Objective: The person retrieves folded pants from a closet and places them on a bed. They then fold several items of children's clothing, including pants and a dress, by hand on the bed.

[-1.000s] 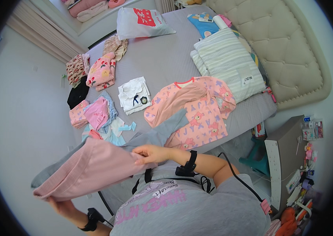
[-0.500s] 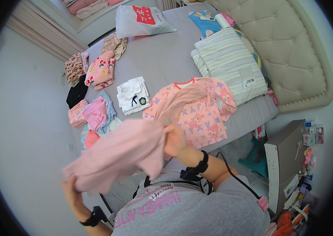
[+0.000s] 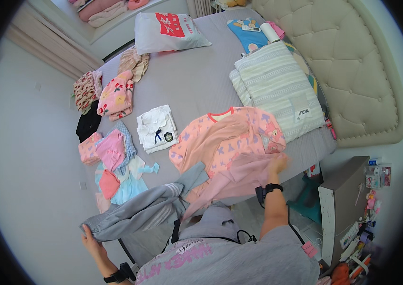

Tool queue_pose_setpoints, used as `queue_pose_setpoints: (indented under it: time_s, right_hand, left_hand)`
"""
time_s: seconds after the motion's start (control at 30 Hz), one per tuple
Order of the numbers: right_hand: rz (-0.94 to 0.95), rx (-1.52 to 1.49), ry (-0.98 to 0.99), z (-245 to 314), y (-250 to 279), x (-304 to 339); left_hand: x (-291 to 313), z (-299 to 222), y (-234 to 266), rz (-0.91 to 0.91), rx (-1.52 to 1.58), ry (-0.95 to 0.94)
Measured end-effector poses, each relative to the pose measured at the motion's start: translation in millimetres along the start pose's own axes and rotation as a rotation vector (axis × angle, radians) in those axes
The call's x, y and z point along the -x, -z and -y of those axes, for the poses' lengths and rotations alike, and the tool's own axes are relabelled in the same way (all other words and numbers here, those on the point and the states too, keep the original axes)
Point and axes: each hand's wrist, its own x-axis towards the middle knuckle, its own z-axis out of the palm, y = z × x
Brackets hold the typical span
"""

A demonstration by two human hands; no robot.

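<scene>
My left hand point(image 3: 92, 242) is closed on the end of a grey garment with white stripes point(image 3: 139, 213), stretched out above the near side of the bed. My right hand point(image 3: 277, 165) is at the far-right end of a light pink garment point(image 3: 232, 180); motion smears its fingers, so its grip is unclear. The pink garment lies partly over the patterned pink top point(image 3: 211, 135), which is spread on the bed with its red neckline away from me. Left of this top lies a folded white shirt point(image 3: 157, 128) with a dark ribbon and badge.
Folded clothes point(image 3: 111, 149) are piled along the bed's left side. A white plastic bag point(image 3: 168, 33) sits at the far end. To the right are a folded striped quilt point(image 3: 280, 85), a padded headboard point(image 3: 339, 66) and a cluttered bedside cabinet point(image 3: 349, 194).
The pink garment, held up between both hands before, is now low over the patterned top. My right hand moved right. My left hand now holds the grey garment.
</scene>
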Motion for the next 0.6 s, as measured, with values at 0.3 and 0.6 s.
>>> queue_pose_setpoints:
  time_s: [0.3, 0.6]
  right_hand:
    - [0.518, -0.357, 0.095, 80, -175, 43]
    - [0.525, -0.793, -0.392, 95, -217, 21]
  left_hand:
    - [0, -110, 42, -0.294, 0.241, -0.292]
    - [-29, -70, 25, -0.118, 0.045, -0.318]
